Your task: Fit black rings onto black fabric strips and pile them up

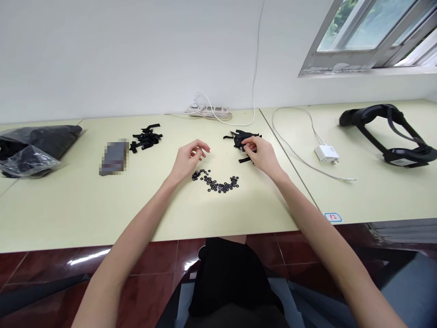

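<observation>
My left hand point(190, 157) hovers over the table with its fingers loosely bent and apart, holding nothing. Just below it lie many small black rings point(223, 187), like washers, spread in a curved band. At the near side of a pile of black strips point(241, 136), my right hand point(262, 155) has its thumb and fingertips drawn together. Whatever they may pinch is hidden by the fingers. One loose black strip point(244, 160) lies flat below those fingertips. A second heap of black strips point(147, 138) sits farther left.
A blurred-out grey object point(115, 157) and a black plastic bag point(44, 146) are on the left. Against the wall sits a power strip point(208, 111) with white cables. On the right are a white charger point(327, 153) with its cable and a black headset point(389, 132).
</observation>
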The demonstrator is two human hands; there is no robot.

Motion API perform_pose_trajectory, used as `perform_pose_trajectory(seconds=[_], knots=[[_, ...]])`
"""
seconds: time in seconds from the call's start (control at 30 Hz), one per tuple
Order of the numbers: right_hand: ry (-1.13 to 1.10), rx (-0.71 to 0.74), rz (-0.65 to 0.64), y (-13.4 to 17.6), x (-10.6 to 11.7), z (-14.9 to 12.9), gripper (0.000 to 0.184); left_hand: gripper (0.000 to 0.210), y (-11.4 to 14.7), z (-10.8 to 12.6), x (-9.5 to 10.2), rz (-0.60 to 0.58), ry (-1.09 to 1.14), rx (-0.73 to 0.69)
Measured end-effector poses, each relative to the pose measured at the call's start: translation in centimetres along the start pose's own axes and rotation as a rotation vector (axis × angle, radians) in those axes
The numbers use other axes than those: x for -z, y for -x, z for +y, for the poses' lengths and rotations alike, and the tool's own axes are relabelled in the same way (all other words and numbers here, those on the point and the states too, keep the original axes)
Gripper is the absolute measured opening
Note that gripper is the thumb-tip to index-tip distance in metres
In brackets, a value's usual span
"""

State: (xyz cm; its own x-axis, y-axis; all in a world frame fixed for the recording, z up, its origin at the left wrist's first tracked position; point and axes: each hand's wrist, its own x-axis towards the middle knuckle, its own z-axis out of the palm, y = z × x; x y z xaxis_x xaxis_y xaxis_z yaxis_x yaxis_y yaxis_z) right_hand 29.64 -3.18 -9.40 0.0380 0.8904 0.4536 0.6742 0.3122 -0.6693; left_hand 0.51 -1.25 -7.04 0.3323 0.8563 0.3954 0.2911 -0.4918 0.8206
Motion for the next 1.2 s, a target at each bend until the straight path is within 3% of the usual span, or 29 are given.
perform_pose_trajectory(seconds=[0.13, 0.37, 0.5, 0.63, 0.77, 0.87, 1.0, 1.2], knots=[[-0.252, -0.045, 0.015, 0.0, 0.3, -1.8, 0.018, 0.023, 0.3, 0.6, -0.8, -0.047, 0.001, -0.015], [-0.644, -0.136, -0.294, 1.0, 1.1, -5.6, 0.023, 0.034, 1.0, 1.5, -2.0, -0.132, 0.004, -0.196], [-0.734, -0.168, -0.383, 1.6, 0.9, -6.6, 0.023, 0.031, 1.2, 1.6, -2.1, -0.184, 0.034, -0.176], [-0.724, -0.175, -0.426, 1.8, 0.3, -6.7, 0.026, 0.017, 1.3, 1.6, -2.3, -0.229, 0.074, -0.078], [-0.708, -0.159, -0.45, 1.7, 0.1, -6.2, 0.023, 0.019, 1.0, 1.4, -2.3, -0.17, 0.154, 0.011], [-0.49, -0.05, -0.507, 1.8, 0.2, -5.9, 0.016, 0.026, 0.4, 0.8, -2.0, -0.052, 0.283, 0.101], [-0.22, 0.118, -0.681, 2.7, -0.2, -6.0, 0.01, 0.039, -0.1, -0.3, -1.3, 0.087, 0.401, 0.219], [-0.04, 0.311, -0.651, 4.2, -2.3, -7.0, 0.012, 0.045, -0.1, -0.4, -0.7, 0.136, 0.421, 0.285]])
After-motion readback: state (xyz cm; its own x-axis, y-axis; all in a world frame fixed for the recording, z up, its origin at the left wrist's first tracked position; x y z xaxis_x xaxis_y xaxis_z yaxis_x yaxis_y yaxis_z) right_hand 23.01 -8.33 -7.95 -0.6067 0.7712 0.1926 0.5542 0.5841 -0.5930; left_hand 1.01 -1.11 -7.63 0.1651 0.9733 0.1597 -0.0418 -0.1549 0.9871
